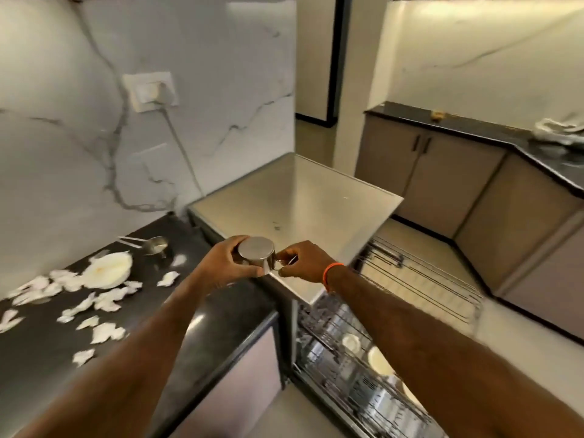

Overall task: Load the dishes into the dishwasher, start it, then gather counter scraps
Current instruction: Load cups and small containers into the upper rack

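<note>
Head view: both hands met above the table (221, 314) edge, at the dishwasher (294, 197) corner. Left hand (226, 263) curled round the body of a steel cup (256, 255), held bottom-up; right hand (303, 262) pinched its handle. Lower rack (347, 368) pulled out below, with white dishes (blurred). Paper scraps (104, 331), a white plate (109, 269) and a steel ladle (155, 245) lay on the table at left.

Illumination is moderate and warm, strongest at 1 o'clock on the far wall (474, 42). Glare marks the black counter (196, 324) edge. Motion blur softens the paper scraps (104, 331) at 8 o'clock and the dishwasher racks (420, 279). Wide-angle distortion bends the edges.
</note>
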The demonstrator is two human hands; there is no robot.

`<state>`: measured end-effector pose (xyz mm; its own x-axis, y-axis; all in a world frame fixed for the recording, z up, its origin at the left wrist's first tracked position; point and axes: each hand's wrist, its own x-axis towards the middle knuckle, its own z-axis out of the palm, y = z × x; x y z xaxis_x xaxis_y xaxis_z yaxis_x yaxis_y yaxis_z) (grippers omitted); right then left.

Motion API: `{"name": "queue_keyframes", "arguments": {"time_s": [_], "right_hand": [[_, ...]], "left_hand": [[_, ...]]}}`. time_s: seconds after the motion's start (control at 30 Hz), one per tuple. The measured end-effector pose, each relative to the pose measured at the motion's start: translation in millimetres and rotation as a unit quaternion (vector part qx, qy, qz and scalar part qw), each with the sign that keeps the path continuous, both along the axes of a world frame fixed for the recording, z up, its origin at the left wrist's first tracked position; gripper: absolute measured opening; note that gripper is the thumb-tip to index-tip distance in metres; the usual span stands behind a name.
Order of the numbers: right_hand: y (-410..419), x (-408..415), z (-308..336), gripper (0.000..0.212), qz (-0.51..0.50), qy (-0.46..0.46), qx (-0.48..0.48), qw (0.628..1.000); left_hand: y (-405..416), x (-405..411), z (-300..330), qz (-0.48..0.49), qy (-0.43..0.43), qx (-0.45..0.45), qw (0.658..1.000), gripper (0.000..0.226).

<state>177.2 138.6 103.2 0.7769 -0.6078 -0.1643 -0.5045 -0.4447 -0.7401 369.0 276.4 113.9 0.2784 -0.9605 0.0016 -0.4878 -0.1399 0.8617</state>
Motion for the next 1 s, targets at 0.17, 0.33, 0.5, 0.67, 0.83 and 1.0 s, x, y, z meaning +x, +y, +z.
{"name": "queue_keyframes", "arguments": {"time_s": [0.17, 0.33, 0.5, 0.67, 0.83, 1.0], "right_hand": [[-36, -110, -28, 0.042, -0.087, 0.039, -0.024, 0.995], [-65, -195, -60, 0.037, -0.157, 0.085, -0.057, 0.982], [-94, -255, -95, 0.04, -0.23, 0.118, -0.049, 0.965], [-140, -300, -157, 0.047, -0.284, 0.165, -0.052, 0.943], [-201, -333, -236, 0.051, -0.309, 0.237, -0.083, 0.918], [-247, -356, -300, 0.054, -0.322, 0.273, -0.078, 0.903]], "left_hand": [[-76, -91, -30, -0.051, -0.072, 0.014, 0.996, 0.107], [-144, -169, -63, -0.151, -0.122, 0.025, 0.981, 0.095], [-207, -234, -106, -0.21, -0.129, 0.041, 0.968, 0.104], [-282, -282, -166, -0.273, -0.121, 0.078, 0.951, 0.097], [-353, -320, -232, -0.305, -0.117, 0.118, 0.938, 0.09], [-406, -353, -304, -0.305, -0.124, 0.154, 0.932, 0.093]]}}
